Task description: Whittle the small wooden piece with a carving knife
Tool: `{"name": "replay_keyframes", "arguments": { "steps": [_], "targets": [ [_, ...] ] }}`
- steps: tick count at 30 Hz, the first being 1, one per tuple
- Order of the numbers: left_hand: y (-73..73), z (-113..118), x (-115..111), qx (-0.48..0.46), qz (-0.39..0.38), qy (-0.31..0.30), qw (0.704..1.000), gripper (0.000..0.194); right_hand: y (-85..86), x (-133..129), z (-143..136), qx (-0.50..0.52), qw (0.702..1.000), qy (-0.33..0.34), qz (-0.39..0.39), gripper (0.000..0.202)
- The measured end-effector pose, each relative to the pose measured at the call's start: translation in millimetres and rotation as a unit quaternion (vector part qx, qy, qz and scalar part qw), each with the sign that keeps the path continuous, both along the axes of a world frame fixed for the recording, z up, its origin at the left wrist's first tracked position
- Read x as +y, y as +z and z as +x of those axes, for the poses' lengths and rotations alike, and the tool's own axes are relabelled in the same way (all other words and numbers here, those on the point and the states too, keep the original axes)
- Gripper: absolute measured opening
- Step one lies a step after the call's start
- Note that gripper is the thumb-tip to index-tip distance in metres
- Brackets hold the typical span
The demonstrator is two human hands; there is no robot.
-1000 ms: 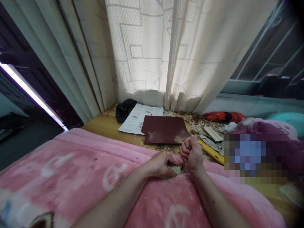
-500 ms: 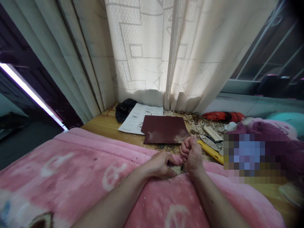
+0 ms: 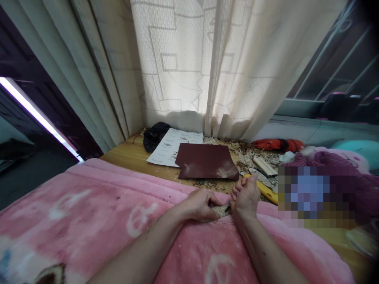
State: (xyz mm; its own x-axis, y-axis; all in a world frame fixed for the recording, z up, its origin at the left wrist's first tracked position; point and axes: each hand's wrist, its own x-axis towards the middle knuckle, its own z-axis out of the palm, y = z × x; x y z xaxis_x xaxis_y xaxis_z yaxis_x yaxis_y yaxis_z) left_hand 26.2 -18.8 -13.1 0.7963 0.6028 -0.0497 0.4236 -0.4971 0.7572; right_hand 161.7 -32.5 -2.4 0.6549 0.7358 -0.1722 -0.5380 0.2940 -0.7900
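Note:
My left hand (image 3: 204,205) rests on the pink blanket (image 3: 106,217), with thumb and fingers closed on the edge of a small pale, textured piece (image 3: 221,210). Just to its right, my right hand (image 3: 245,194) is closed, its fingers curled and the palm side turned partly up. A small dark tip shows beside the lower edge of that hand, over the right end of the pale piece; what it belongs to is hidden. Beyond both hands a dark red sheet (image 3: 205,159) lies on the wooden table.
Behind lie a white printed sheet (image 3: 168,148) and a black bag (image 3: 155,136). To the right are shavings (image 3: 245,152), a cream-coloured block (image 3: 265,166), a yellow tool (image 3: 268,193), a red-orange bundle (image 3: 278,144) and purple cloth (image 3: 334,163). Curtains (image 3: 183,59) hang behind the table.
My right hand has moved a little to the right and down, away from my left hand. My left hand keeps its place on the pale piece.

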Motion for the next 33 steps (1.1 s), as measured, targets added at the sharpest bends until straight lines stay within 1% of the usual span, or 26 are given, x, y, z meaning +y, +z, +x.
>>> {"name": "replay_keyframes", "arguments": {
  "steps": [2,4,7,10,12,14,16,18,20,24,27,29,33],
  "targets": [
    [-0.6,0.0,0.3,-0.001,0.0,0.0,1.0,0.024,-0.7,0.7,0.4,0.001,1.0,0.0,0.001,0.041],
    [-1.1,0.0,0.7,-0.001,-0.001,0.0,1.0,0.025,-0.2,0.7,0.2,0.003,1.0,0.019,0.012,0.042],
    [-1.6,0.1,1.4,0.002,0.0,0.0,1.0,0.022,3.1,-0.9,-0.9,0.008,0.995,0.086,0.042,0.042],
    [-1.5,0.4,1.7,-0.001,0.002,-0.002,1.0,0.015,6.8,-2.6,-1.6,0.008,0.983,0.169,0.075,0.043],
    [-0.6,0.7,1.5,-0.005,-0.001,-0.005,1.0,0.012,7.9,-3.0,-1.4,0.01,0.973,0.211,0.089,0.043],
    [0.8,0.8,1.3,-0.008,-0.004,-0.007,1.0,0.011,8.0,-2.7,-0.5,0.015,0.966,0.238,0.098,0.042],
    [2.6,0.8,0.8,-0.001,-0.006,-0.003,1.0,0.012,7.6,-2.0,0.5,0.017,0.964,0.246,0.099,0.043],
    [4.3,0.8,0.3,0.007,-0.007,0.002,1.0,0.015,7.1,-1.4,1.0,0.016,0.968,0.232,0.092,0.043],
    [5.5,0.7,-0.1,0.008,-0.007,0.001,1.0,0.017,6.6,-0.7,0.6,0.014,0.976,0.203,0.077,0.043],
    [5.9,0.8,-0.7,0.001,-0.002,-0.003,1.0,0.02,3.7,1.6,-0.7,0.009,0.992,0.118,0.037,0.043],
    [5.1,1.0,-0.6,0.005,-0.01,-0.001,1.0,0.024,-1.8,4.4,0.6,0.004,0.998,0.062,0.003,0.042],
    [4.3,1.2,-0.4,0.009,-0.015,-0.001,1.0,0.025,-6.3,6.4,2.5,-0.001,0.999,0.043,-0.017,0.042],
    [2.3,1.2,-0.3,0.009,-0.019,-0.002,1.0,0.025,-12.9,9.6,5.3,-0.005,0.999,0.026,-0.047,0.043]
  ]
}}
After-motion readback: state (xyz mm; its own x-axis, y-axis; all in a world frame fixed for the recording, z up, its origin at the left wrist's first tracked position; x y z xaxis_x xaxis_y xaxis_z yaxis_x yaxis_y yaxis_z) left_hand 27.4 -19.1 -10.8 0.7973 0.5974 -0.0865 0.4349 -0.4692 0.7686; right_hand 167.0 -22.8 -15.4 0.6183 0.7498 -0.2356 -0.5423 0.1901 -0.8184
